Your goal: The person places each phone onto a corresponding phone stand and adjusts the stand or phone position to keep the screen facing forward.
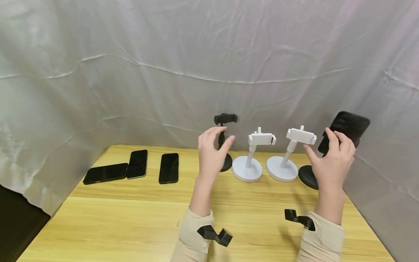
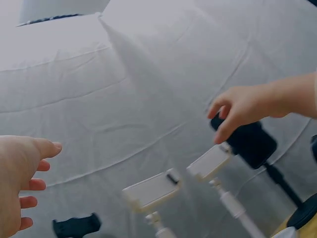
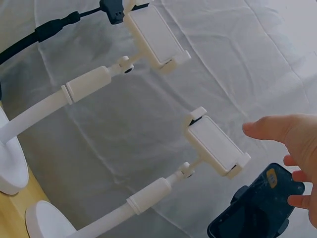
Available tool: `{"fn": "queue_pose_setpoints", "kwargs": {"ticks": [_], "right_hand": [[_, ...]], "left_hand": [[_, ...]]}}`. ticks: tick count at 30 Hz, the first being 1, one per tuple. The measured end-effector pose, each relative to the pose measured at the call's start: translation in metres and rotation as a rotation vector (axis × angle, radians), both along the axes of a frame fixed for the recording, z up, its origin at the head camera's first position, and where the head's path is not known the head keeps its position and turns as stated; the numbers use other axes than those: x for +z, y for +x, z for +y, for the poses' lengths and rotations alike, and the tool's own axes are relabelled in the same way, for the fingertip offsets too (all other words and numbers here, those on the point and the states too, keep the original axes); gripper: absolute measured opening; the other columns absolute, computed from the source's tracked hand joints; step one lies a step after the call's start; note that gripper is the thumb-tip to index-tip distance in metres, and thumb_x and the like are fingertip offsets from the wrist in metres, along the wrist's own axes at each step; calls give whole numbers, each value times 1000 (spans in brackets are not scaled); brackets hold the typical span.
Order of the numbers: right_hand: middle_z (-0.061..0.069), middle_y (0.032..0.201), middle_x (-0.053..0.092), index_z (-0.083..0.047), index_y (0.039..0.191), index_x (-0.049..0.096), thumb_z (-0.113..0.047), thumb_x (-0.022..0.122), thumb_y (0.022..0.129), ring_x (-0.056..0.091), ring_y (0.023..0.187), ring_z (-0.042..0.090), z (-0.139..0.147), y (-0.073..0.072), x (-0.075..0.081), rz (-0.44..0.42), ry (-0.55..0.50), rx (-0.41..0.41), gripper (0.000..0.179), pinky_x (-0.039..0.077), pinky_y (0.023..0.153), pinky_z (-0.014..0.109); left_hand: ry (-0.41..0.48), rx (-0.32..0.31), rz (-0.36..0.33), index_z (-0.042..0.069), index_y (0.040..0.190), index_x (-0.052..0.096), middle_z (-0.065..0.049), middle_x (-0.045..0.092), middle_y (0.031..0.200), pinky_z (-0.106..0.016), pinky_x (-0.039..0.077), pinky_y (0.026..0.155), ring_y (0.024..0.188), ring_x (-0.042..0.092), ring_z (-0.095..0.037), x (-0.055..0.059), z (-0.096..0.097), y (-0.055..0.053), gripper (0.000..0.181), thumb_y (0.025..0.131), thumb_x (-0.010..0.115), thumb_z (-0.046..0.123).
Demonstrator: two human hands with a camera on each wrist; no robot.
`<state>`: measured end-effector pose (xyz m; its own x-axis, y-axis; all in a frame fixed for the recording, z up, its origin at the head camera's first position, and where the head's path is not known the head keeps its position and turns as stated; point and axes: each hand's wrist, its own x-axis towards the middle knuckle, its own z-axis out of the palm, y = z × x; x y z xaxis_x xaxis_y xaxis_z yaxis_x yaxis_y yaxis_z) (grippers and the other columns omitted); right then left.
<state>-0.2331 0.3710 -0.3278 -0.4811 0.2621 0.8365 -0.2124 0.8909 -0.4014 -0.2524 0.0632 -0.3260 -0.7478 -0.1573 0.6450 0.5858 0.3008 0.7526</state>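
My left hand [image 1: 211, 151] hovers in front of a black phone stand [image 1: 226, 118], fingers and thumb spread, holding nothing. In the left wrist view its fingers [image 2: 34, 184] are apart from the stand's clamp [image 2: 77, 226]. My right hand [image 1: 334, 160] is raised at the far right, thumb apart from the fingers. Right by its fingertips, a black smartphone [image 1: 349, 125] sits tilted in another black stand [image 1: 307, 177]; whether they touch it, I cannot tell. Between the hands stand two white phone holders [image 1: 262, 139] [image 1: 302, 136] with no phone in their clamps.
Three dark smartphones lie on the wooden table [image 1: 131, 218] at the left: one sideways [image 1: 105, 173], one upright beside it [image 1: 137, 163], one apart [image 1: 168, 168]. A grey cloth [image 1: 163, 98] hangs behind and around the table.
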Motion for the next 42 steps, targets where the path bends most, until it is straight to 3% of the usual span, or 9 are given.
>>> {"fn": "queue_pose_setpoints", "kwargs": {"ticks": [7, 11, 23, 30, 36, 42], "right_hand": [[20, 141, 45, -10, 139, 52, -16, 83, 76, 32, 139, 39, -8, -8, -5, -58, 24, 25, 71, 25, 110, 66], [17, 147, 43, -11, 142, 49, -15, 81, 77, 26, 146, 35, -14, -12, -9, -111, 30, 44, 73, 23, 110, 67], [18, 150, 41, -8, 144, 46, -16, 81, 78, 23, 148, 33, -18, -17, -12, -190, 33, 52, 75, 23, 109, 69], [17, 151, 40, -9, 147, 42, -17, 79, 80, 21, 149, 33, -16, -16, -16, -236, -5, 46, 77, 20, 111, 68], [17, 150, 42, -7, 147, 42, -14, 75, 84, 23, 149, 32, -15, -19, -20, -240, -14, 52, 71, 20, 113, 67], [16, 149, 43, -8, 145, 45, -8, 65, 91, 26, 148, 32, -16, -22, -21, -215, -50, 54, 58, 21, 114, 65]], "left_hand": [[57, 118, -18, 15, 117, 70, -5, 64, 125, -46, 39, 100, 120, 48, -27, -6, -30, -10, 35, 87, 73, 34], [87, 183, -64, 14, 117, 70, -7, 63, 126, -47, 38, 102, 122, 47, -29, -13, -44, -17, 35, 87, 73, 33], [136, 275, -195, 17, 119, 68, -7, 61, 130, -51, 35, 104, 124, 46, -31, -40, -73, -37, 37, 88, 70, 37], [163, 311, -306, 17, 122, 66, -7, 60, 132, -52, 31, 108, 127, 45, -31, -64, -90, -48, 41, 89, 69, 40], [204, 349, -392, 15, 123, 65, -8, 60, 131, -53, 34, 106, 126, 45, -33, -93, -104, -58, 40, 91, 67, 39], [274, 419, -455, 14, 121, 67, -10, 61, 128, -62, 24, 109, 130, 41, -37, -117, -114, -64, 39, 90, 68, 37]]}}
